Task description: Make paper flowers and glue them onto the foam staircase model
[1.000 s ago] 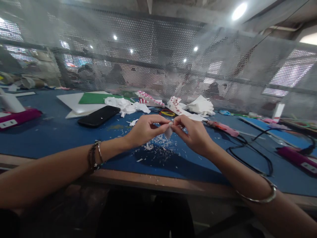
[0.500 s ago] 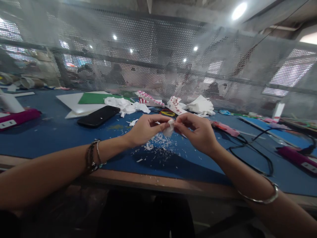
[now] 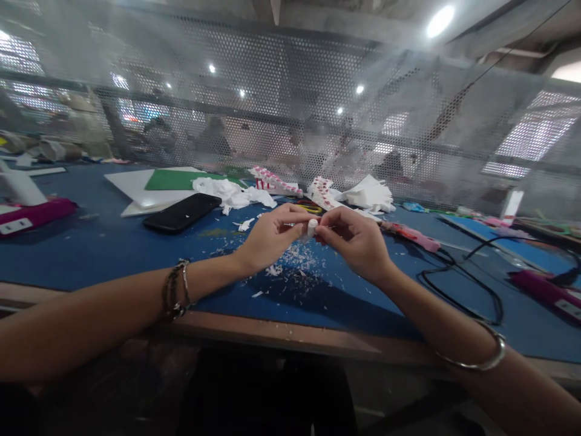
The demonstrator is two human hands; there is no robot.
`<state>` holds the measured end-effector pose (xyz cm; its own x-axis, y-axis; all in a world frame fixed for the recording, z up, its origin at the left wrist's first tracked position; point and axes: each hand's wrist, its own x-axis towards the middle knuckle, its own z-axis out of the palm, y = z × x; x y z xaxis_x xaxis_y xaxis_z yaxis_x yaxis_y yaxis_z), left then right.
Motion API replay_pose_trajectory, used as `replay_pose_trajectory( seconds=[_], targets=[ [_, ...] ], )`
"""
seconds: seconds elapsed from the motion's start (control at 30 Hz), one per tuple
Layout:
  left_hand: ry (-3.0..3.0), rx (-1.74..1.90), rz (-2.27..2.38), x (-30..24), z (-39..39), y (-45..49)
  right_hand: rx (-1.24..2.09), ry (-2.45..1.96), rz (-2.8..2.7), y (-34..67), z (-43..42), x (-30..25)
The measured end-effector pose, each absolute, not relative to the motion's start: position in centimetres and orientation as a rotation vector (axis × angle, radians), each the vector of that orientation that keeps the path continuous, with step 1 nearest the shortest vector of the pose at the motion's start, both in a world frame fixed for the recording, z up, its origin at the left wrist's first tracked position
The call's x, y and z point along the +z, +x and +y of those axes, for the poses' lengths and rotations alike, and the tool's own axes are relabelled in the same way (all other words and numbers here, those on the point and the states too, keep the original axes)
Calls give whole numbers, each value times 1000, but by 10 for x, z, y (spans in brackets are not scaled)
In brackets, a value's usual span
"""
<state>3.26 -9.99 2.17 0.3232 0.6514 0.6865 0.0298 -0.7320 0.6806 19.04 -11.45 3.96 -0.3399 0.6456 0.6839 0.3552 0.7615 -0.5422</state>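
Tabletop [image 3: 113, 254]: blue, brown along the near edge; set below both hands.
Left hand [image 3: 270, 236]: closed narrow, pinching the white piece [image 3: 313, 226] from the left between thumb and fingers.
Right hand [image 3: 361, 242]: closed narrow, pinching at the right side of the same part with thumb and forefinger.
White piece: held between both hands, raised clear of the tabletop; small, rounded at the upper end; material not possible to tell.
Fingertip work: judged as rolling or folding the white piece into compact form; apparently in mid-course.
Next pinch: likely to call for light, even pressure from both sides, holding firm at left while turning at right.
Scraps [image 3: 302, 263]: scattered beneath both hands.
Pink tool [image 3: 417, 236]: laid to the right of the right hand, apart from it; trailing a black cord [image 3: 447, 255].
Phone [image 3: 183, 213]: lying flat to the left, beyond the left hand.
Crumpled paper [image 3: 227, 192]: heaped just beyond the phone.
Dotted strip [image 3: 321, 191]: lying beyond both hands.
Mesh screen [image 3: 272, 79]: standing behind everything on the tabletop.
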Motion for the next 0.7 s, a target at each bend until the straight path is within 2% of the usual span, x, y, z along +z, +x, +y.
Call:
replay_pose_trajectory(
  seconds=[0.3, 0.5, 0.7],
  targets=[
    [2228, 1493, 637, 25, -111, 33, 206, -761, -1927, 189, -118, 37],
    [2180, 1459, 547, 26, -103, 29, 384, -749, -1897, 188, -122, 42],
    [1883, 1296, 464, 31, -101, 28, 516, -699, -1884, 192, -123, 47]
  ],
)
